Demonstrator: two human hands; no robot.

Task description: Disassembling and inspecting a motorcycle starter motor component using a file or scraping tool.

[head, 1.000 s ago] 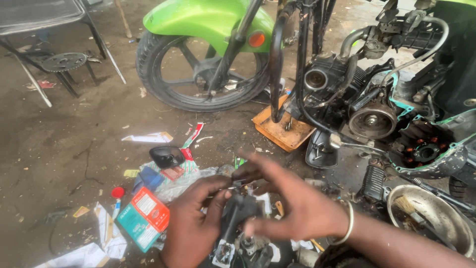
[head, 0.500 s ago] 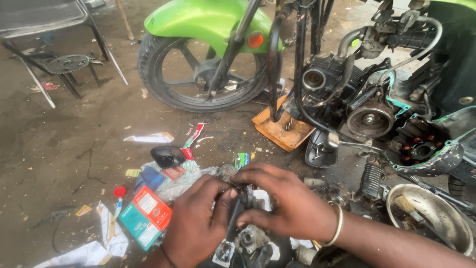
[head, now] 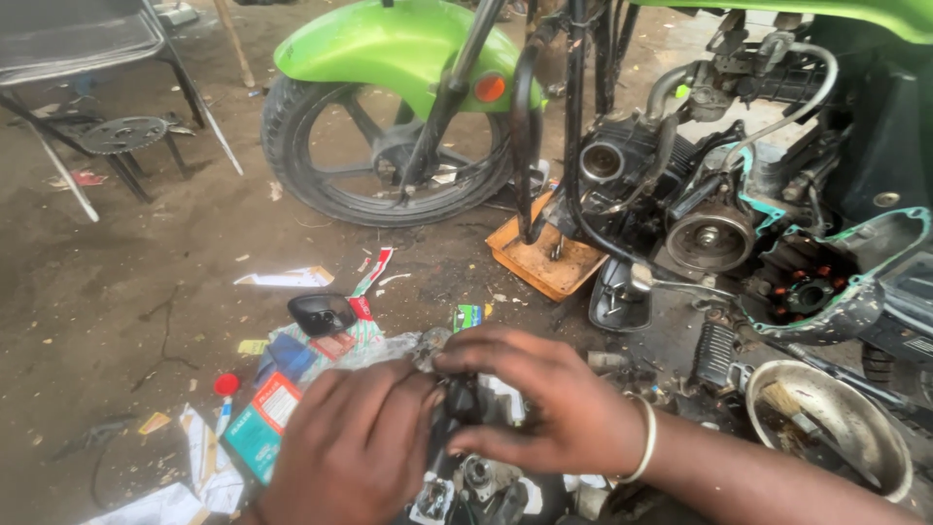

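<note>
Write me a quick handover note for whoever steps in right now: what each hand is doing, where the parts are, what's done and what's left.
Left hand: fingers curled on the small dark part, low in the frame.
Right hand: grips the same part from the other side; metal bangle on the wrist.
Around: teal box and torn wrappers on the ground to the left; metal bowl to the right; orange tray under the engine of the green motorcycle.
Done: engine side cover is off.
Left: the part is in both hands, not fitted anywhere.
</note>
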